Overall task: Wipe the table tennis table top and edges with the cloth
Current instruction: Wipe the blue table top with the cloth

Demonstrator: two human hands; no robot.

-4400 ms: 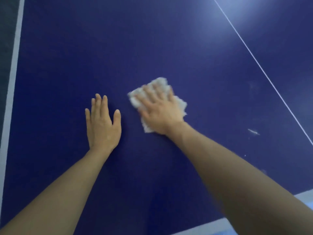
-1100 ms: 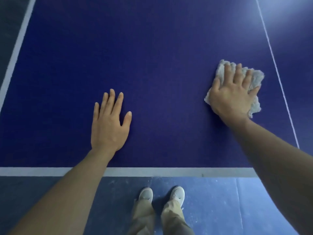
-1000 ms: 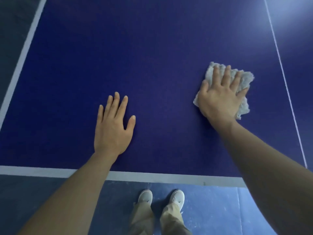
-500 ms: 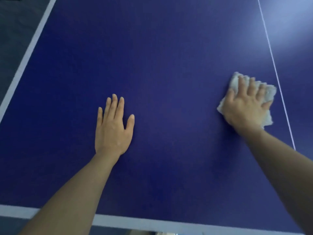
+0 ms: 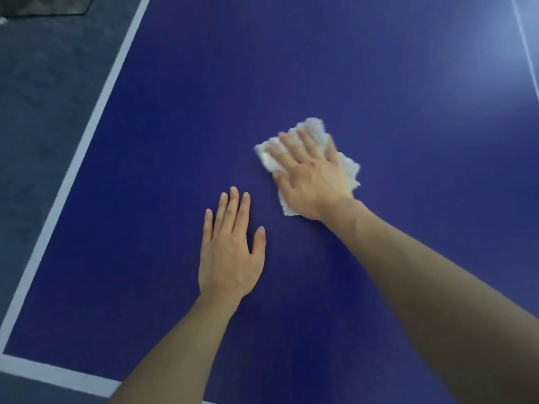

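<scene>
Hands (image 5: 312, 176) flat — right on cloth (image 5: 315, 131) (no readable writing).

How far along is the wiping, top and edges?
Done: cannot be judged; the blue top shows no wet streaks or clear clean patch. In hand: the right hand presses the white cloth flat on the top, near the left hand, which rests open on the surface. Left: the white edge lines at the left and near side, where the cloth is not; likely more of the top too.
</scene>
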